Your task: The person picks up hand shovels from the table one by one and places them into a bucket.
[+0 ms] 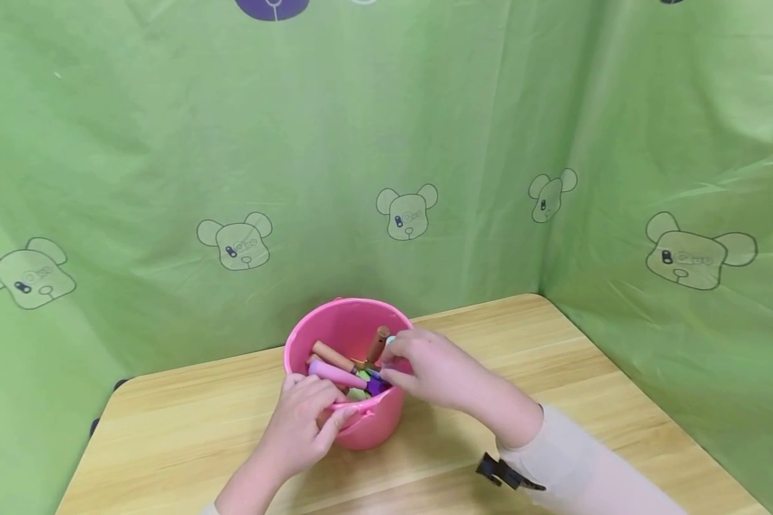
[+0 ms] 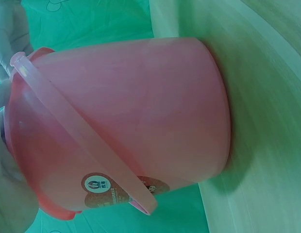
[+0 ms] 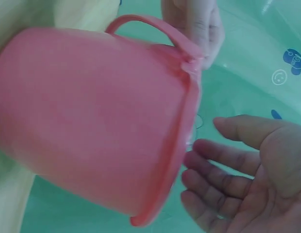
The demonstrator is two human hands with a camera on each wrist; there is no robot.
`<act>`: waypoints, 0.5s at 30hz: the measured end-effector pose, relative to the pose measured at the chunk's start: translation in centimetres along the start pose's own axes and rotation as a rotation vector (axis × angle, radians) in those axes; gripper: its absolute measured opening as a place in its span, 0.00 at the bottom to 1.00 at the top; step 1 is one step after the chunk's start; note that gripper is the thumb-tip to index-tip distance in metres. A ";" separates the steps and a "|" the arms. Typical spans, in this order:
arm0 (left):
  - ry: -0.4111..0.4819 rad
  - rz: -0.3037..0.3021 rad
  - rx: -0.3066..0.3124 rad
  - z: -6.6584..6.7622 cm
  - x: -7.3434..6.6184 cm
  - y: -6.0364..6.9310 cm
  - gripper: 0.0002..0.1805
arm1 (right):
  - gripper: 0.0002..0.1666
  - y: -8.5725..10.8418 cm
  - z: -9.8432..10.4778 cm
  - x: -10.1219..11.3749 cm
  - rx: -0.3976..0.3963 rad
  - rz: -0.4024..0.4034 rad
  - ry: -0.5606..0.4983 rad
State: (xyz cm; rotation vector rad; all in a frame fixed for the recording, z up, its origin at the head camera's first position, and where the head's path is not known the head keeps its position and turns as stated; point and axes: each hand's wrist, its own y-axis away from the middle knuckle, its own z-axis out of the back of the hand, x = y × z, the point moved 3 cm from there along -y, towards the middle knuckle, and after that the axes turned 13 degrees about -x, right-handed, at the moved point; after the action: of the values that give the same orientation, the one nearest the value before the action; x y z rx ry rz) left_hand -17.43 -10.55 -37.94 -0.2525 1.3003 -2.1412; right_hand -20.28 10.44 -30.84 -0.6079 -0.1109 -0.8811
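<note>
A pink bucket (image 1: 375,428) stands upright on the wooden table. My left hand (image 1: 304,422) grips its near-left rim, fingers over the edge and thumb on the outside near the handle (image 2: 87,136). Over the right side of the rim is my right hand (image 1: 434,365), its fingertips reaching above the contents. The right wrist view shows those fingers (image 3: 223,155) loosely bent, with nothing between them. Inside the bucket lie a lilac handle (image 1: 336,373) with a purple end, an orange-brown handle (image 1: 335,355), a darker brown handle (image 1: 378,343) and some green pieces. The lower contents are hidden.
The light wooden table (image 1: 187,429) extends on both sides of the bucket. Behind it and to the right hang green curtains (image 1: 335,164) printed with bear heads. A black strap (image 1: 509,473) sits at the right sleeve.
</note>
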 end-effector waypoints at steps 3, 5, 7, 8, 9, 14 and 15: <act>0.002 0.002 0.004 0.0 0.0 0.0 0.10 | 0.08 0.5 -0.3 -0.3 -0.002 0.029 -0.021; 0.003 0.005 0.006 -0.1 0.0 0.0 0.10 | 0.08 0.8 -0.6 -0.5 -0.006 0.053 -0.034; 0.003 0.009 0.008 -0.1 0.0 0.1 0.10 | 0.08 1.1 -0.8 -0.6 -0.009 0.077 -0.038; 0.003 0.014 0.012 -0.1 0.0 0.1 0.11 | 0.08 1.2 -0.9 -0.7 -0.011 0.084 -0.044; 0.002 0.015 0.012 -0.1 0.0 0.1 0.11 | 0.07 1.2 -0.9 -0.8 -0.013 0.090 -0.047; -0.004 0.017 0.013 0.0 0.1 0.1 0.12 | 0.09 1.5 -1.2 -1.0 -0.013 0.102 -0.045; -0.005 0.014 0.009 0.0 0.0 0.1 0.11 | 0.10 1.6 -1.3 -1.0 -0.013 0.101 -0.044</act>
State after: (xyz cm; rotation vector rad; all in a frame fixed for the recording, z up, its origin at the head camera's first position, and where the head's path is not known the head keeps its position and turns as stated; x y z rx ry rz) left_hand -17.41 -10.62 -38.00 -0.2445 1.2853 -2.1334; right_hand -19.98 11.20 -32.96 -0.6395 -0.1133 -0.7719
